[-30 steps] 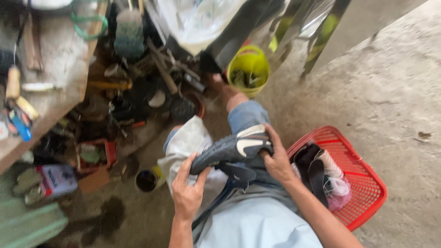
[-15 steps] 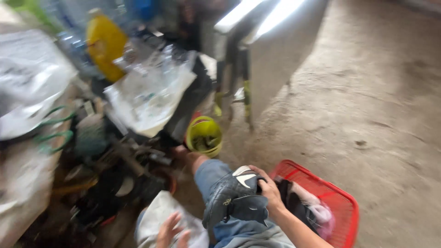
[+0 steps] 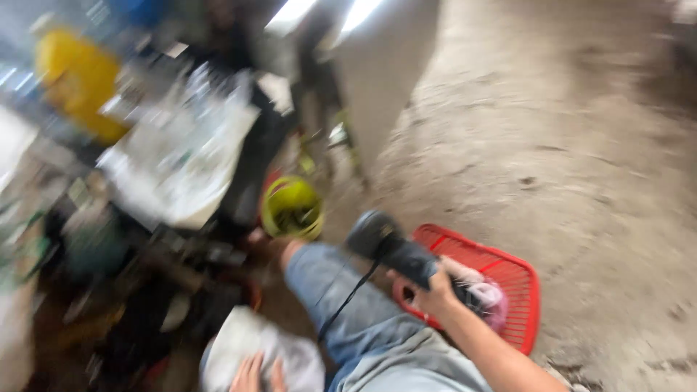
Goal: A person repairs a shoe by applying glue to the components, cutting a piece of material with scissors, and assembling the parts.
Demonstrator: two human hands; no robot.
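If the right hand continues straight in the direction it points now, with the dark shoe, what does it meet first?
Probably the yellow-green round container. The right hand points the dark shoe up-left toward it, across the raised knee in blue jeans. Blur leaves depth unclear.

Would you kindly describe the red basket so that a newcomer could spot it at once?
Start from the bare concrete floor on the right. Low on it, beside the person's denim-clad leg, lies the red basket, a shallow plastic mesh tray holding pinkish cloth. Its bright red lattice sets it apart from the round yellow-green container nearby.
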